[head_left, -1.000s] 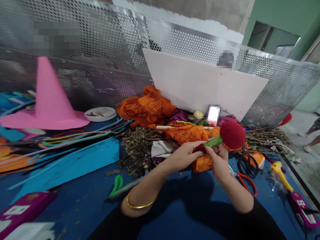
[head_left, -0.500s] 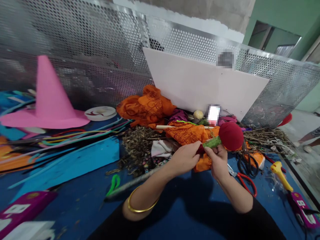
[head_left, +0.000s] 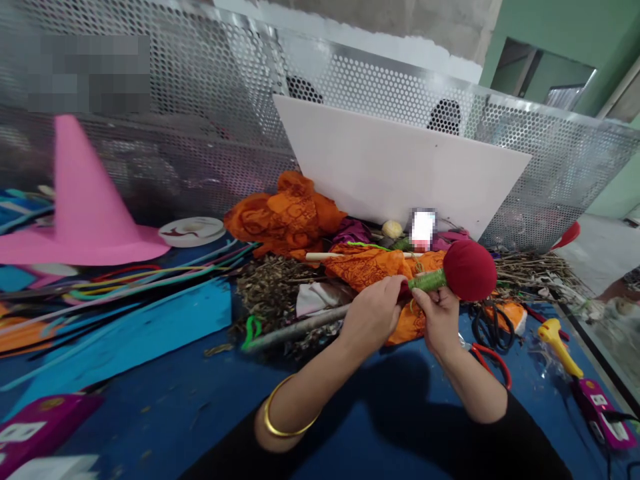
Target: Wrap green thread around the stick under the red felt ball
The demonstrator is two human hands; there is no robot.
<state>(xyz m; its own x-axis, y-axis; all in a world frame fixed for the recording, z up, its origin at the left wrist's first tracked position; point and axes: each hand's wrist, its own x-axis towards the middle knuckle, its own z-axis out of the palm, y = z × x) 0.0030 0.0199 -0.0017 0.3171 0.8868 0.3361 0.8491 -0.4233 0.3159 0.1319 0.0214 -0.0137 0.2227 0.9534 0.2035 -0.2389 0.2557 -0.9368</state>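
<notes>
A stick (head_left: 300,331) slants through my hands, with a red cloth-covered ball (head_left: 470,271) at its right end. Green cord (head_left: 427,280) is wound round the cloth's neck beside the ball. My left hand (head_left: 373,310) is closed round the stick and the dark red cloth below the winding. The fingers of my right hand (head_left: 440,313) are closed on the green winding near the ball, thumb on the near side. A bright green loop (head_left: 253,331) hangs at the stick's lower left end. Orange patterned cloth (head_left: 370,267) lies just behind my hands.
Scissors with red handles (head_left: 493,363), black-handled scissors (head_left: 495,327) and a yellow glue gun (head_left: 560,343) lie to the right. Dried plant matter (head_left: 263,283) and a pink cone hat (head_left: 87,200) are on the left. A white board (head_left: 400,157) leans against perforated metal behind.
The stick's left end has risen and moved right, and the red ball has shifted slightly right. Both hands keep their hold. The view has turned a little to the right.
</notes>
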